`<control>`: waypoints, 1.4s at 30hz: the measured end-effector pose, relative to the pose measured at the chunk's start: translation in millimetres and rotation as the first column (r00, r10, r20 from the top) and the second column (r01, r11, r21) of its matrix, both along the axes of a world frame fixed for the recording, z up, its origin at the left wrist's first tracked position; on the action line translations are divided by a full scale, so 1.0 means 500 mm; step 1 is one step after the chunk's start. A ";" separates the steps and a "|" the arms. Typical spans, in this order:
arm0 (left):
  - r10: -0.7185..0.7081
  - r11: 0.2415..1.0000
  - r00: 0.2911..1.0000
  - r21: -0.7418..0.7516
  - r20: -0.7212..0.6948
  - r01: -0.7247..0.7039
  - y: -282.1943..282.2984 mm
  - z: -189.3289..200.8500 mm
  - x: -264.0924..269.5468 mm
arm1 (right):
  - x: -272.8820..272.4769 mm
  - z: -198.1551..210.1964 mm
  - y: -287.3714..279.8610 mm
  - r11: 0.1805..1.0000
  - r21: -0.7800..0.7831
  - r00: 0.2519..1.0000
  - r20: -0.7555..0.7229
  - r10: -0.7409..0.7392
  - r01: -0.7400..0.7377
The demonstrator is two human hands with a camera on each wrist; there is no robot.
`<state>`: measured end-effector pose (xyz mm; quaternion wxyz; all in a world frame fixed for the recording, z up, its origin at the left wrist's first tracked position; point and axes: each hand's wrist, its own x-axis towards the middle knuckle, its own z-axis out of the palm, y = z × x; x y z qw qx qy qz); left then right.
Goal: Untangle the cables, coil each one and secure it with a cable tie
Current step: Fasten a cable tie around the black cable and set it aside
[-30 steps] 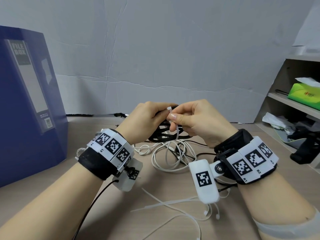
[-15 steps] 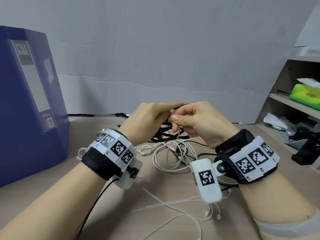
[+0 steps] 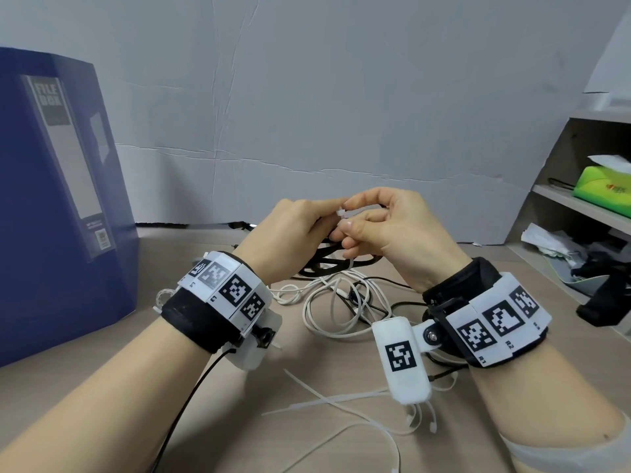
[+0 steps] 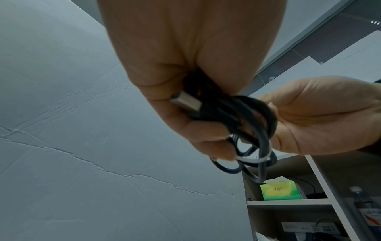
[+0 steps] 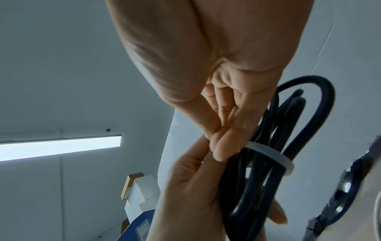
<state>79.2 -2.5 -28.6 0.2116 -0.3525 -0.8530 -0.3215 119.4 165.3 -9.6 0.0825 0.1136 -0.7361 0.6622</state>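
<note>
From my head camera I saw both hands raised together over the desk [image 3: 102,387]: my left hand [image 3: 290,233] held a coiled black cable [image 3: 324,264] in a curled grip, and my right hand [image 3: 392,233] pinched the white cable tie [image 3: 342,213] at its head.

Only the wrist views showed the tie looped around the coil. The left wrist view showed the band [image 4: 251,160] crossing the black loops [image 4: 247,124] and a metal USB plug [image 4: 186,101] under my left hand's [image 4: 185,81] fingers, with the right hand [image 4: 319,117] at 3 o'clock. The right wrist view showed the tie [image 5: 270,154] wrapped loosely round the strands [image 5: 257,179], pinched by my right hand [image 5: 216,81], the left hand [image 5: 195,187] at 6 o'clock.

On the pale wooden desk lay a white cable tangle [image 3: 334,308] at 12 o'clock of the loose ties [image 3: 341,401], which I could not count. One blue file box [image 3: 61,199] stood at 9 o'clock, and a shelf [image 3: 580,206] with one green tissue box [image 3: 604,186] at 3 o'clock. Creased white sheeting covered the wall.
</note>
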 end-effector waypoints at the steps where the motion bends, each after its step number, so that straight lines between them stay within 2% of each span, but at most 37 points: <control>1: 0.010 1.000 1.000 -0.004 0.007 -0.010 0.000 0.001 0.003 | 0.002 0.001 0.000 1.000 0.006 1.000 -0.002 0.002 -0.002; 8: -0.004 0.999 1.000 -0.052 0.022 0.005 -0.005 0.007 0.012 | 0.009 0.007 0.003 1.000 -0.019 0.999 -0.031 0.016 -0.016; 13: -0.025 0.997 0.989 -0.072 0.143 0.036 -0.010 0.011 0.023 | 0.008 0.008 0.003 0.998 -0.039 0.999 -0.002 0.041 -0.041; 17: -0.056 0.993 0.981 -0.089 0.188 0.074 -0.005 0.011 0.036 | 0.002 0.002 0.003 1.000 -0.012 1.000 -0.005 -0.013 0.013; 24: -0.066 0.988 0.990 -0.131 0.125 0.082 0.008 0.001 0.030 | -0.002 0.001 0.003 0.999 0.001 0.999 -0.003 -0.041 0.041; 29: 0.013 0.994 0.997 -0.105 0.071 -0.006 0.021 -0.013 0.022 | -0.001 0.004 0.004 0.999 -0.022 0.999 -0.014 -0.049 0.049; 37: 0.155 0.977 0.988 -0.153 0.018 -0.151 0.033 -0.022 0.020 | -0.004 0.002 -0.002 0.996 -0.063 0.998 -0.033 -0.062 0.060; 42: 0.116 0.985 0.992 -0.136 0.048 -0.108 0.033 -0.027 0.019 | -0.009 -0.003 -0.001 0.995 -0.066 0.997 -0.025 -0.074 0.072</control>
